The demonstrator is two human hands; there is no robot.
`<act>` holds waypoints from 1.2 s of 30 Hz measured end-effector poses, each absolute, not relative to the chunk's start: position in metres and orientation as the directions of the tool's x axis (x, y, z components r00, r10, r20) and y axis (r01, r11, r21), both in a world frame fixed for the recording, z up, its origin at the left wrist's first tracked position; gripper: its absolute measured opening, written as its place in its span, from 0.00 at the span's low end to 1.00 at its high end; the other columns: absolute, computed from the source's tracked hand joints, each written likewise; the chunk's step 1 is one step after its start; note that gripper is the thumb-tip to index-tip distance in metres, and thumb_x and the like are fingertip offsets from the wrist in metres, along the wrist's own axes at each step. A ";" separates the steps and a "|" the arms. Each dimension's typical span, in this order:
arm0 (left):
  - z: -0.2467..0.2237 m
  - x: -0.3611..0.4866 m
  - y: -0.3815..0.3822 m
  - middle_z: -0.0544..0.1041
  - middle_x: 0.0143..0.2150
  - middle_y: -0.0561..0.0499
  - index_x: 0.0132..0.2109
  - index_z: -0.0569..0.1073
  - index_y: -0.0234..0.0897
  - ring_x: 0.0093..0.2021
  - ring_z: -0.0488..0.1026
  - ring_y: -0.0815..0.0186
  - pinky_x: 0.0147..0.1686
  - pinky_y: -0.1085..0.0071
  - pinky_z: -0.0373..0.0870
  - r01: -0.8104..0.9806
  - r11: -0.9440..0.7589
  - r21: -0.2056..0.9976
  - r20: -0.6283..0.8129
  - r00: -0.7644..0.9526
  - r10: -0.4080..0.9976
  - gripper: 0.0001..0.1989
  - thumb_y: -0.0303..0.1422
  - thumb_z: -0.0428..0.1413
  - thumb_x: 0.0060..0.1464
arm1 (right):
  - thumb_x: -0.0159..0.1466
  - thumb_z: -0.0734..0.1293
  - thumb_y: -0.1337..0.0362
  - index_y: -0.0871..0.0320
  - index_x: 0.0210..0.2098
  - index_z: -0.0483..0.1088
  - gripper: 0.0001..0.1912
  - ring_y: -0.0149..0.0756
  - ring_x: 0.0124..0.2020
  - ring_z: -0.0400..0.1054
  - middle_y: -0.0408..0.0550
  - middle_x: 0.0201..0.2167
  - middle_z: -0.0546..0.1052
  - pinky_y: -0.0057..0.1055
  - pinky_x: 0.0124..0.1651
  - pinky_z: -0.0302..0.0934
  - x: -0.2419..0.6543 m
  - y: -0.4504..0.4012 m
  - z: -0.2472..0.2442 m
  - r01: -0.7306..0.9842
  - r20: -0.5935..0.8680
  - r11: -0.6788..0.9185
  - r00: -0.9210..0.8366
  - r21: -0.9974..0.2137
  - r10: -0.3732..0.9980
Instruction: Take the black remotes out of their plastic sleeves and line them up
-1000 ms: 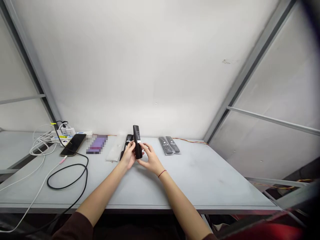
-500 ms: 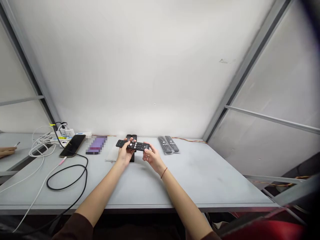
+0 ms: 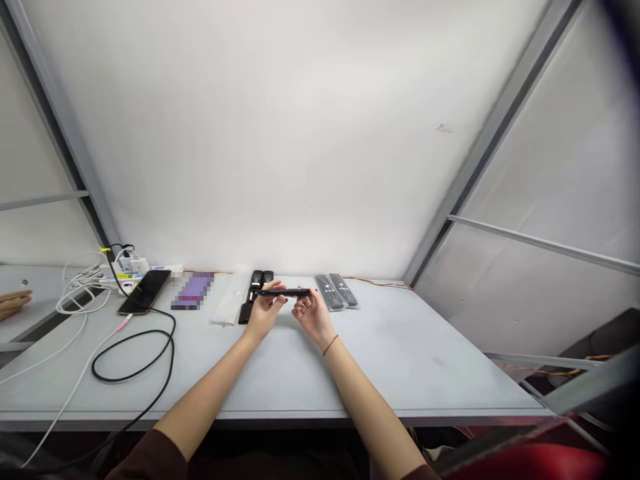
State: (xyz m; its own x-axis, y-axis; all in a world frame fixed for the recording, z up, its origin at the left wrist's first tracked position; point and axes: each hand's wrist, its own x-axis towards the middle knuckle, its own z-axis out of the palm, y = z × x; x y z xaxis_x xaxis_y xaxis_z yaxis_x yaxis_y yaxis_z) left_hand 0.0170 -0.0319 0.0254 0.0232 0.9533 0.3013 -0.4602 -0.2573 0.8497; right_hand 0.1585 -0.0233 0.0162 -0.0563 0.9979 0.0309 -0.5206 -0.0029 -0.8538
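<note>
Holding a slim black remote control (image 3: 285, 292) edge-on and level above the table, you have it gripped between both hands! Your left hand (image 3: 265, 313) clamps one end, and your right hand (image 3: 312, 315) closes on the other. Just behind sit 2 black remotes (image 3: 261, 279), and to the right lie 2 grey remotes in plastic (image 3: 336, 291) on the grey table (image 3: 400, 360). Farther left come a clear plastic bag (image 3: 229, 300), a blurred purple packet (image 3: 193, 291), a black smartphone (image 3: 145, 291) and a looped black cable (image 3: 133, 360), with another person's hand (image 3: 14, 303) at the far edge.
</note>
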 end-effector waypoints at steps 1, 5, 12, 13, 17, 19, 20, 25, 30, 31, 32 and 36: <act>0.025 0.017 -0.032 0.74 0.46 0.46 0.46 0.71 0.40 0.50 0.70 0.60 0.48 0.64 0.70 -0.462 -0.255 0.849 0.300 0.026 0.954 0.19 0.32 0.63 0.44 | 0.57 0.63 0.47 0.55 0.39 0.66 0.19 0.33 0.23 0.64 0.42 0.21 0.67 0.33 0.30 0.62 0.159 -0.023 0.016 -0.516 0.031 -0.002 -0.056 -0.856 0.998; 0.026 0.015 -0.028 0.71 0.53 0.46 0.51 0.68 0.42 0.52 0.69 0.60 0.47 0.64 0.71 -0.501 -0.233 0.834 0.279 0.017 0.960 0.21 0.34 0.61 0.48 | 0.55 0.65 0.51 0.56 0.38 0.64 0.17 0.33 0.24 0.65 0.43 0.22 0.69 0.33 0.32 0.62 0.158 -0.025 0.016 -0.537 0.019 -0.033 -0.091 -0.843 0.996; 0.016 0.007 -0.012 0.73 0.50 0.45 0.45 0.71 0.37 0.45 0.73 0.62 0.42 0.67 0.73 -0.541 -0.130 0.831 0.131 -0.038 0.991 0.15 0.41 0.54 0.54 | 0.49 0.70 0.63 0.55 0.36 0.59 0.18 0.31 0.27 0.68 0.43 0.28 0.74 0.29 0.32 0.61 0.150 -0.032 0.016 -0.428 0.010 -0.086 -0.217 -0.899 0.976; 0.014 0.006 -0.010 0.74 0.48 0.45 0.45 0.71 0.37 0.44 0.73 0.63 0.41 0.67 0.73 -0.528 -0.132 0.839 0.131 -0.039 0.991 0.15 0.42 0.54 0.54 | 0.48 0.70 0.63 0.55 0.36 0.59 0.19 0.30 0.27 0.68 0.42 0.28 0.74 0.28 0.31 0.60 0.148 -0.034 0.016 -0.395 0.018 -0.077 -0.233 -0.916 0.972; 0.010 0.005 -0.008 0.76 0.41 0.46 0.45 0.71 0.36 0.40 0.74 0.62 0.36 0.68 0.74 -0.449 -0.141 0.882 0.155 -0.005 0.988 0.17 0.43 0.54 0.53 | 0.48 0.71 0.65 0.56 0.40 0.59 0.23 0.28 0.22 0.66 0.43 0.29 0.75 0.26 0.25 0.57 0.144 -0.039 0.017 -0.256 0.023 -0.066 -0.332 -0.964 0.943; 0.008 0.005 -0.008 0.76 0.40 0.46 0.44 0.72 0.35 0.39 0.74 0.63 0.36 0.70 0.73 -0.399 -0.135 0.907 0.153 0.014 0.988 0.18 0.44 0.55 0.52 | 0.48 0.71 0.65 0.56 0.42 0.58 0.25 0.30 0.22 0.67 0.43 0.30 0.74 0.25 0.22 0.56 0.143 -0.041 0.017 -0.206 0.012 -0.070 -0.372 -0.976 0.928; 0.008 0.006 -0.008 0.76 0.41 0.45 0.44 0.72 0.35 0.39 0.73 0.63 0.36 0.70 0.73 -0.375 -0.135 0.917 0.154 0.022 0.988 0.19 0.44 0.55 0.51 | 0.48 0.71 0.64 0.55 0.42 0.58 0.25 0.30 0.22 0.68 0.43 0.30 0.74 0.25 0.21 0.56 0.143 -0.041 0.017 -0.188 0.009 -0.067 -0.378 -0.980 0.926; 0.005 0.001 -0.001 0.76 0.42 0.45 0.49 0.72 0.34 0.37 0.74 0.63 0.33 0.69 0.71 -0.139 -0.179 0.974 0.193 0.089 0.977 0.23 0.46 0.53 0.52 | 0.50 0.71 0.60 0.57 0.41 0.60 0.23 0.29 0.18 0.63 0.37 0.20 0.68 0.24 0.16 0.55 0.139 -0.039 0.013 -0.088 0.004 -0.025 -0.309 -0.996 0.951; 0.012 -0.028 0.009 0.77 0.40 0.42 0.43 0.75 0.34 0.38 0.73 0.60 0.39 0.64 0.68 0.321 -0.213 0.923 0.269 -0.141 0.953 0.23 0.45 0.42 0.58 | 0.51 0.70 0.58 0.56 0.34 0.60 0.17 0.26 0.15 0.60 0.37 0.20 0.66 0.23 0.14 0.52 0.138 -0.038 0.010 -0.034 -0.014 -0.023 -0.257 -0.999 0.966; 0.013 -0.037 0.010 0.76 0.42 0.41 0.43 0.75 0.35 0.42 0.72 0.58 0.43 0.62 0.67 0.452 -0.204 0.868 0.322 -0.201 0.925 0.21 0.44 0.44 0.58 | 0.51 0.69 0.58 0.56 0.33 0.59 0.17 0.26 0.16 0.60 0.37 0.21 0.66 0.23 0.14 0.51 0.139 -0.037 0.009 -0.028 -0.014 -0.022 -0.257 -0.999 0.966; 0.013 -0.047 0.012 0.75 0.45 0.40 0.44 0.75 0.36 0.46 0.70 0.55 0.47 0.59 0.64 0.583 -0.154 0.798 0.362 -0.259 0.896 0.19 0.42 0.46 0.56 | 0.51 0.69 0.58 0.56 0.32 0.59 0.16 0.26 0.16 0.60 0.38 0.21 0.66 0.23 0.14 0.52 0.139 -0.037 0.009 -0.023 -0.013 -0.020 -0.259 -1.000 0.966; 0.006 -0.075 0.019 0.71 0.49 0.32 0.45 0.74 0.33 0.52 0.64 0.41 0.48 0.46 0.58 0.770 0.154 0.619 0.269 -0.392 0.880 0.18 0.38 0.55 0.48 | 0.52 0.68 0.57 0.57 0.32 0.60 0.16 0.26 0.17 0.61 0.38 0.22 0.66 0.22 0.15 0.52 0.141 -0.035 0.005 -0.014 -0.013 -0.018 -0.268 -1.000 0.963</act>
State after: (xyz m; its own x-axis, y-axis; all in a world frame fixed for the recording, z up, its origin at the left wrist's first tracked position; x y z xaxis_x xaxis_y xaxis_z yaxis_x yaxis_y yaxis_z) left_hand -0.0751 0.0187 0.0058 -0.3919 0.8797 0.2694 0.7704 0.1538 0.6187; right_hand 0.1413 -0.0351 0.0050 -0.2682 0.9633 -0.0132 -0.0140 -0.0176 -0.9997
